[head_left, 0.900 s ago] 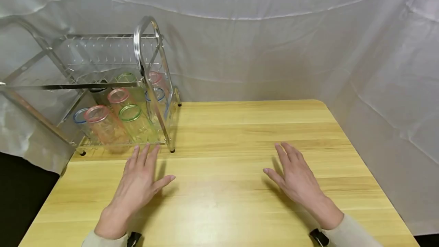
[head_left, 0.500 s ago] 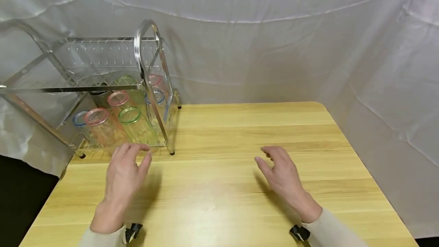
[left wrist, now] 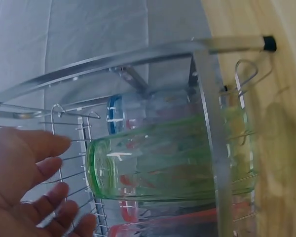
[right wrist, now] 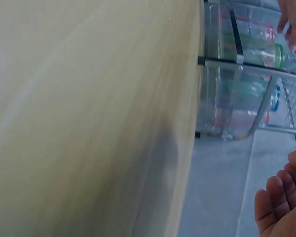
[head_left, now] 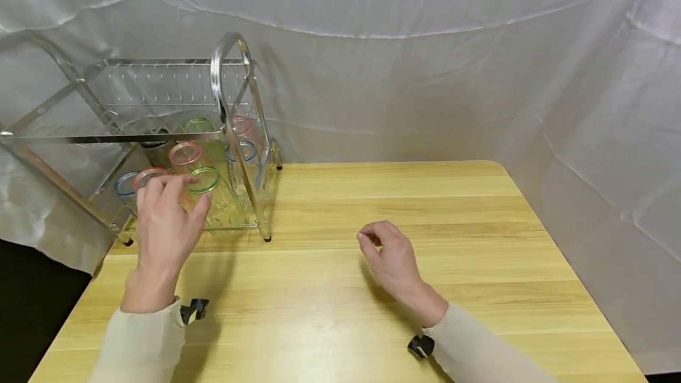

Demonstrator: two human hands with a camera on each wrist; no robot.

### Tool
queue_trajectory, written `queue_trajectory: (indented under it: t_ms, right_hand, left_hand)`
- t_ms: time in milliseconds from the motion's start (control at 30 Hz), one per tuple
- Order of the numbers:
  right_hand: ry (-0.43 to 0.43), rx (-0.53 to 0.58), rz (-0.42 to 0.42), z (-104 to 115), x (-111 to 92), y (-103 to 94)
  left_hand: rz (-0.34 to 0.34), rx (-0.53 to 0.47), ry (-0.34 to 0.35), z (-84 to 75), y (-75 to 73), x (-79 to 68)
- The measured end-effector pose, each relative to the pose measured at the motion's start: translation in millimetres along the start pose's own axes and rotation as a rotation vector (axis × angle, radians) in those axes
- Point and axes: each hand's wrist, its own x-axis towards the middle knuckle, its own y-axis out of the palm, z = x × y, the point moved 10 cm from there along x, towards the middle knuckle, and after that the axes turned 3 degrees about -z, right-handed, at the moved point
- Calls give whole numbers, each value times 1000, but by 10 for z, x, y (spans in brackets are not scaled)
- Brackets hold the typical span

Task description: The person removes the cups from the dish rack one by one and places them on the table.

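Observation:
My left hand (head_left: 164,223) is raised in front of the dish rack, fingers loosely bent and thumb apart. It overlaps the red-rimmed glass (head_left: 142,178) and comes up to the rim of the green-rimmed glass (head_left: 220,205) in the head view. The left wrist view has that green glass (left wrist: 153,163) just past the fingertips, with a gap between them. Nothing is in the palm of this hand. Over the middle of the table, my right hand (head_left: 393,262) holds nothing, its fingers loosely curled toward the thumb.
The two-tier metal dish rack (head_left: 106,139) stands at the table's left back. Its lower tier holds several upright glasses, including a blue-rimmed glass (head_left: 246,152) behind the rack's front post (head_left: 250,194). Grey-white cloth (head_left: 383,93) hangs behind the wooden table (head_left: 340,205).
My left hand has moved forward and left, up to the glasses, its fingers bending from straight. My right hand has moved left across the table, and its fingers have curled.

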Motion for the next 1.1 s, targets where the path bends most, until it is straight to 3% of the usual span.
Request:
queue_trajectory:
  t_ms: [100,233,400,533,667,900,1000,1100]
  right_hand:
    - [31,24,43,46,24,175]
    - [54,59,96,120,55,407]
    - [39,57,123,207,97,614]
    - [40,56,140,225,114,705]
    - [49,48,160,230,125,754]
    - [40,46,188,271,164,843]
    - [39,48,193,286,174,871]
    - [33,48,190,305,193,875]
  left_hand:
    - [161,49,-88,107,128,86]
    - [344,97,-143,216,268,163]
    - [506,104,-170,294,395,215]
    - [596,98,-165,298,506,207]
    - [631,97,-135,293,580,206]
    - [611,93,-110,300,610,252]
    - [580,89,-135,289,547,264]
    - [518,96,-160,234,388,279]
